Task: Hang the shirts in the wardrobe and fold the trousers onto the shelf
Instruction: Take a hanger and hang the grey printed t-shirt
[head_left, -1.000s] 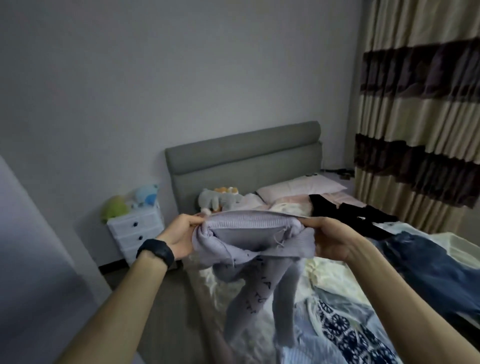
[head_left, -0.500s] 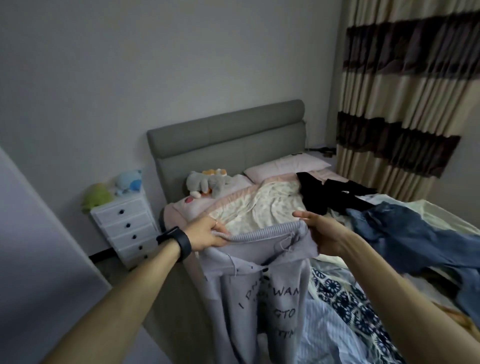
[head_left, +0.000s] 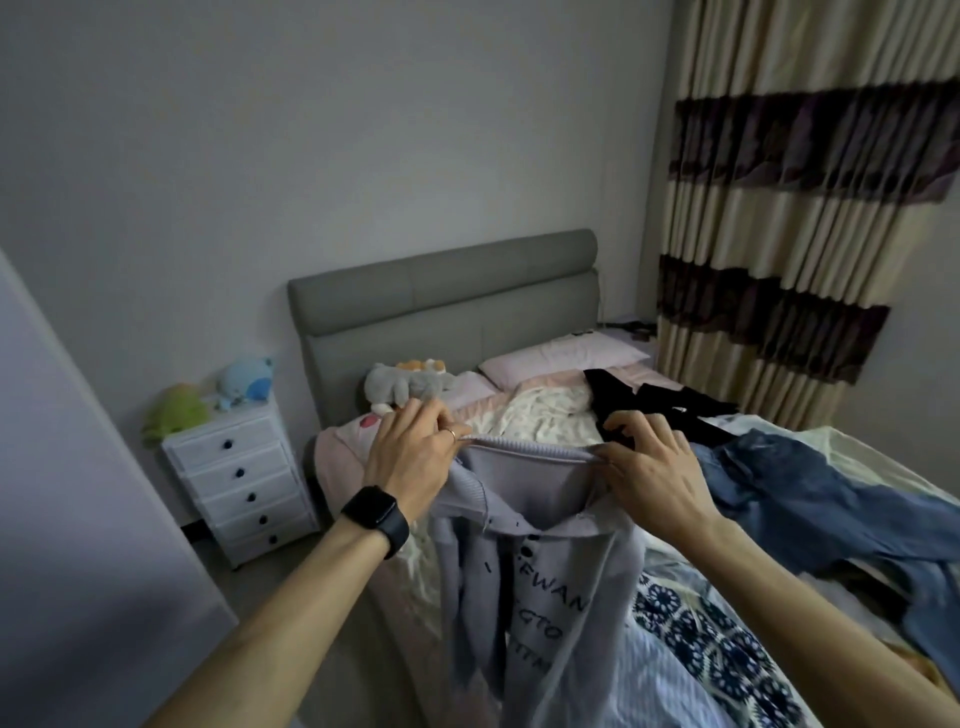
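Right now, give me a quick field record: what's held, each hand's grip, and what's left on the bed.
held: lilac printed top, hanging free in front of the bed
left hand: grip pinching its ribbed top edge
right hand: grip pinching the same edge, further right
on bed: blue jeans, black garment, patterned blue-white cloth

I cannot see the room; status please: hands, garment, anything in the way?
Left hand, right hand: both grip lilac sweatshirt by ribbed top edge. Hangs over bed. Jeans lie apart, right side.
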